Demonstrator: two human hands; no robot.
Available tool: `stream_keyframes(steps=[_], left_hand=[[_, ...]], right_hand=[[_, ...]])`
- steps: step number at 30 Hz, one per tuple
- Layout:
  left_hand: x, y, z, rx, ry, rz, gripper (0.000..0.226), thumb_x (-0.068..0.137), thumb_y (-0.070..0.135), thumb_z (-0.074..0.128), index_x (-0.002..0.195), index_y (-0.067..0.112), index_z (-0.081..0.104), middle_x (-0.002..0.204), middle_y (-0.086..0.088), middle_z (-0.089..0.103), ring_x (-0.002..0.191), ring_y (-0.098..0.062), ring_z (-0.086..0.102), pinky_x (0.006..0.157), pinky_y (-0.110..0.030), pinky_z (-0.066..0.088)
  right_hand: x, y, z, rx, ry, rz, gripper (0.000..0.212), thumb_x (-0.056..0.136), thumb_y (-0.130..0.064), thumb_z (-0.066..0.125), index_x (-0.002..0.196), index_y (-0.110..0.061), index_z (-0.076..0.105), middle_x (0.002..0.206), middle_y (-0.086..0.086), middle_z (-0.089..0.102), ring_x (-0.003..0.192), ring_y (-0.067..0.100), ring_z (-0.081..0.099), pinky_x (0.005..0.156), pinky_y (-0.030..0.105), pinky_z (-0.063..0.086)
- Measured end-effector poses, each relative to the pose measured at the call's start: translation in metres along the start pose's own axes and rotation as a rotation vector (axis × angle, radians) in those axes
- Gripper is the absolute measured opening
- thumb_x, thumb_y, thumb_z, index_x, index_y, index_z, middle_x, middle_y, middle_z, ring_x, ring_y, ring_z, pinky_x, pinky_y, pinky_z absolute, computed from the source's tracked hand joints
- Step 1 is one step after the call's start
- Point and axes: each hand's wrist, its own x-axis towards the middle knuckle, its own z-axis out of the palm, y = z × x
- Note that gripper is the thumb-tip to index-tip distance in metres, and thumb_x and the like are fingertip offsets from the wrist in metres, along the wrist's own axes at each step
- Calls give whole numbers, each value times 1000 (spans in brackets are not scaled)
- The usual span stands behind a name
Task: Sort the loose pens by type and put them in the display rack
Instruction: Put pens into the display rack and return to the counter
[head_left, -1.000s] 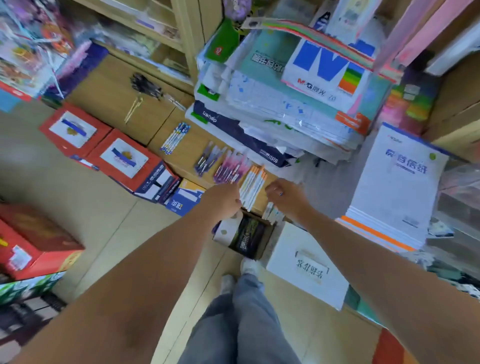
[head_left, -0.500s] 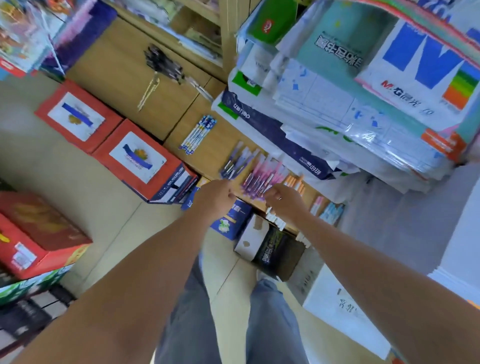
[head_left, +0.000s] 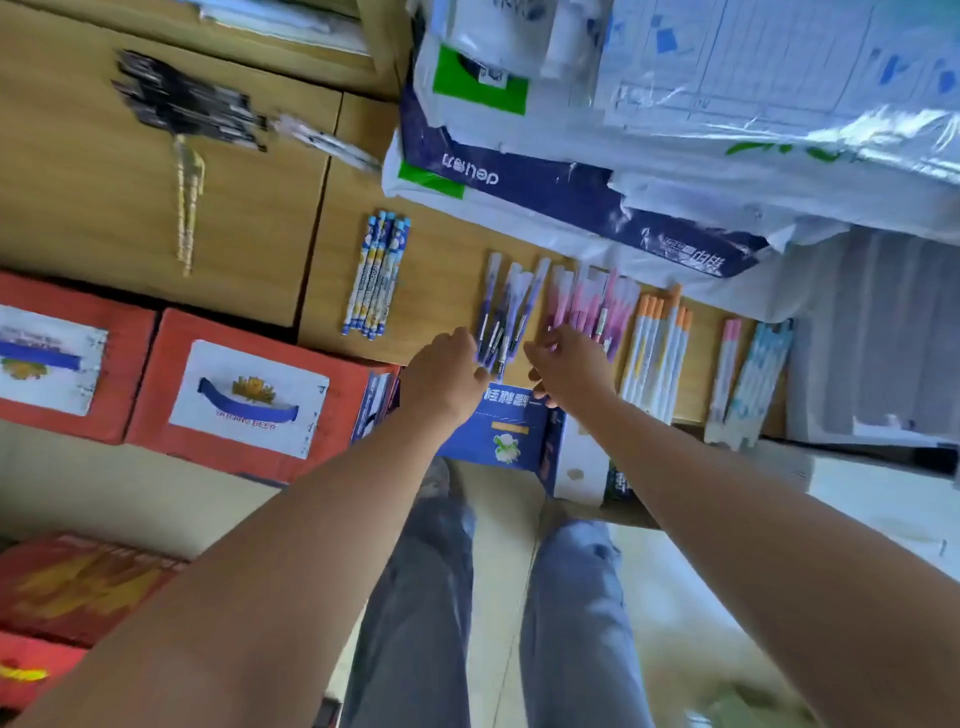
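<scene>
Pens lie sorted into bunches along the front of the wooden worktop (head_left: 441, 270), each kind laid parallel. We judge this is so that a whole kind can be gathered at once. We take the purple pens (head_left: 506, 312) as our mark. Well to their left lie the blue patterned pens (head_left: 376, 275). Just to their right are the pink pens (head_left: 587, 306), then the orange-capped pens (head_left: 657, 348), and farthest right a pale pink and blue bunch (head_left: 748, 374). Far to their upper left, a heap of black pens (head_left: 182, 104) looks unsorted. Behind them the paper packs (head_left: 571, 202) crowd the worktop, which would explain why the bunches keep to the front edge.

The right hand (head_left: 571, 369) is at the near ends of the pink pens, just right of the purple ones. Its fingers (head_left: 537, 349) reach onto those ends with the thumb lower and apart, but blur keeps us from telling whether they pinch a pen. The left hand (head_left: 447, 379) sits at the lower left of the purple pens, knuckles toward us and fingers curled under, so we cannot tell whether it grips anything. Since the hands flank the purple bunch, we judge that gathering it is the step in hand. We see no display rack. Below the purple pens, past the worktop edge, is a blue box (head_left: 506, 436).
</scene>
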Motion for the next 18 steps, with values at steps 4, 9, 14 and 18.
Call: stream_keyframes(steps=[4, 9, 14, 18], left_hand=[[24, -1, 13, 6, 34, 24, 37, 94, 29, 56, 123, 8, 46, 114, -10, 55, 97, -30, 59, 75, -37, 46], [49, -7, 27, 72, 110, 7, 43, 93, 31, 56, 125, 6, 42, 116, -12, 52, 93, -31, 61, 66, -37, 46], [58, -6, 31, 120, 135, -25, 53, 89, 36, 63, 125, 5, 40, 109, -11, 56, 89, -31, 63, 57, -35, 39], [61, -4, 31, 175, 161, -49, 46, 88, 26, 60, 123, 5, 40, 109, -11, 55, 89, -30, 62, 57, -34, 37]], right_hand=[[27, -4, 16, -32, 58, 18, 26, 91, -36, 59, 101, -12, 54, 79, 12, 69, 70, 31, 69, 68, 49, 58], [57, -9, 32, -232, 130, 3, 50, 89, -48, 58, 116, -6, 47, 78, 14, 68, 67, 30, 66, 57, 36, 56], [70, -8, 35, -268, 132, 32, 68, 88, -41, 63, 137, -4, 33, 83, 12, 67, 74, 28, 66, 43, 26, 39], [69, -11, 35, -260, 131, 25, 61, 88, -37, 63, 131, -5, 34, 82, 10, 63, 75, 29, 64, 46, 27, 38]])
